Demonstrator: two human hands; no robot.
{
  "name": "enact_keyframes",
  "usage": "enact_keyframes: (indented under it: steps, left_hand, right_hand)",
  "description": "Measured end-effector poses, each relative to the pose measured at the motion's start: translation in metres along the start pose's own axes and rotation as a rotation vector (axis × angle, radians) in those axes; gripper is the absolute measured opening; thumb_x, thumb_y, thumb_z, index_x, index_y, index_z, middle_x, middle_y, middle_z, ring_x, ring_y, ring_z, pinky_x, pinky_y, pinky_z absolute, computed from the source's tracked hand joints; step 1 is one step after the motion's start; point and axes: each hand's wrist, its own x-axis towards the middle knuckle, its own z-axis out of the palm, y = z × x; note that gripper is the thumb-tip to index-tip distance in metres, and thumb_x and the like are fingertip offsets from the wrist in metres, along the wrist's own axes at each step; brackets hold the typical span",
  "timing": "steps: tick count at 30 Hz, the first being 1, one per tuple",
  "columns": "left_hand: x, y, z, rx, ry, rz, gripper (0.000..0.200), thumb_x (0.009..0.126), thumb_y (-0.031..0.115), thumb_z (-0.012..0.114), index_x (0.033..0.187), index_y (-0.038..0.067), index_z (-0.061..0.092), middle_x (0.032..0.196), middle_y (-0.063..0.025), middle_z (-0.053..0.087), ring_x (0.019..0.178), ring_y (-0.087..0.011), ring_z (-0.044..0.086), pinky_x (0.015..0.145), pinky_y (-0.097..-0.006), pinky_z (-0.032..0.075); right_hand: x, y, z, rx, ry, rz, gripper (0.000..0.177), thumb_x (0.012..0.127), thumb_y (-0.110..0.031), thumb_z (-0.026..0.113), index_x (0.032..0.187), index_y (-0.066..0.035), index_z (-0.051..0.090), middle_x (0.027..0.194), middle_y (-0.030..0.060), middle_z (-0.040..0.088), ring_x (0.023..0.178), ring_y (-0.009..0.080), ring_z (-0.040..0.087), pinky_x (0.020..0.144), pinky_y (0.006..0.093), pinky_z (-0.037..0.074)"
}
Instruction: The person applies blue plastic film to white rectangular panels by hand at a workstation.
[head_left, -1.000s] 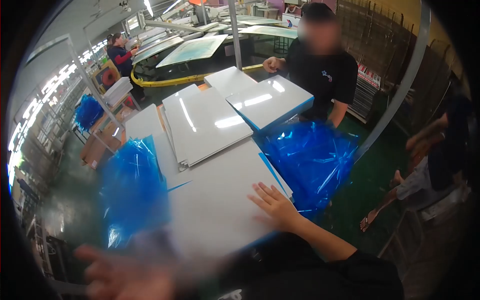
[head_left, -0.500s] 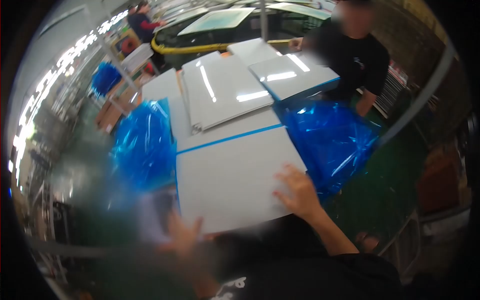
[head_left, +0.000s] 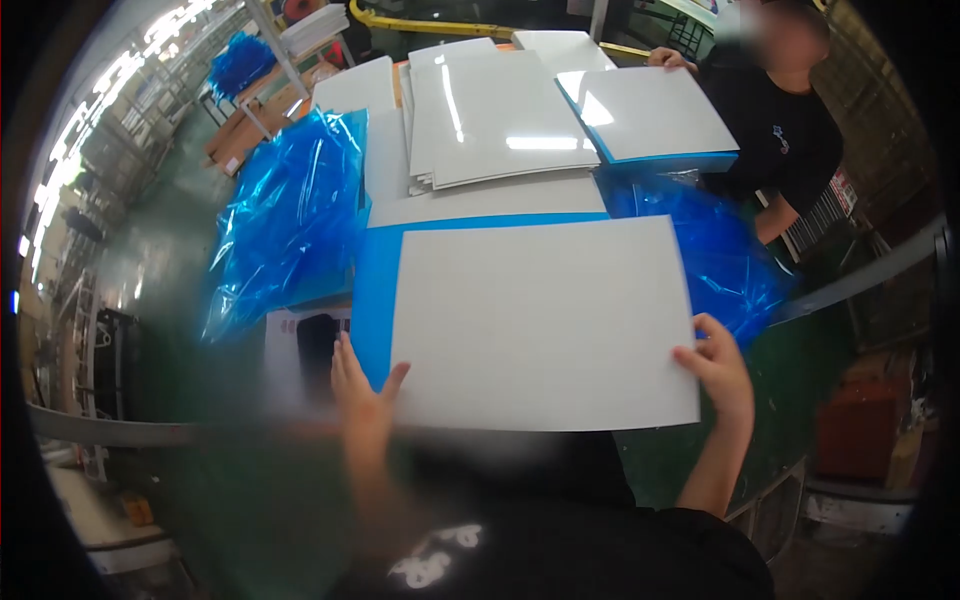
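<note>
The white sheet has slid to the right since half a second ago and now lies askew on the counter's stack, baring a strip of the blue-filmed sheet under its left edge. The right hand, flat on top before, now curls around the sheet's near right corner, while the left hand has come in with outstretched fingers, pressing the near left corner rather than clasping it. Judging by this, the sheet is controlled from both sides and is parting from the one below.
</note>
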Motion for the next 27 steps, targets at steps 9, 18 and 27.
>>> enact_keyframes:
  steps: [9, 18, 27]
  left_hand:
    - [0.009, -0.003, 0.026, 0.331, 0.141, 0.004, 0.087, 0.086, 0.061, 0.048, 0.145, 0.002, 0.024, 0.142, -0.0222, 0.036, 0.13, -0.0378, 0.037, 0.102, -0.0555, 0.03]
    - [0.009, -0.005, 0.028, 0.275, 0.366, 0.224, 0.08, 0.085, 0.054, 0.055, 0.14, 0.0, 0.033, 0.12, -0.0222, 0.053, 0.107, -0.0381, 0.054, 0.087, -0.0474, 0.043]
    - [0.01, -0.005, 0.032, 0.276, 0.421, 0.196, 0.08, 0.082, 0.056, 0.057, 0.136, 0.0, 0.038, 0.11, -0.0197, 0.058, 0.098, -0.0367, 0.058, 0.079, -0.045, 0.047]
  right_hand:
    - [0.011, -0.061, -0.029, 0.376, 0.041, -0.402, 0.044, 0.083, -0.014, 0.067, 0.119, -0.001, 0.045, 0.104, 0.0112, 0.062, 0.091, 0.0178, 0.063, 0.082, 0.0272, 0.049]
    - [0.211, -0.027, 0.107, 0.786, -0.412, -0.105, 0.033, 0.091, -0.008, 0.057, 0.122, -0.009, 0.046, 0.111, 0.0048, 0.058, 0.097, 0.0151, 0.06, 0.068, 0.0288, 0.053]
    - [0.34, 0.025, 0.23, 0.658, -0.05, -0.429, 0.028, 0.091, -0.003, 0.052, 0.118, -0.008, 0.045, 0.109, 0.0085, 0.056, 0.095, 0.0224, 0.06, 0.079, 0.0397, 0.052]
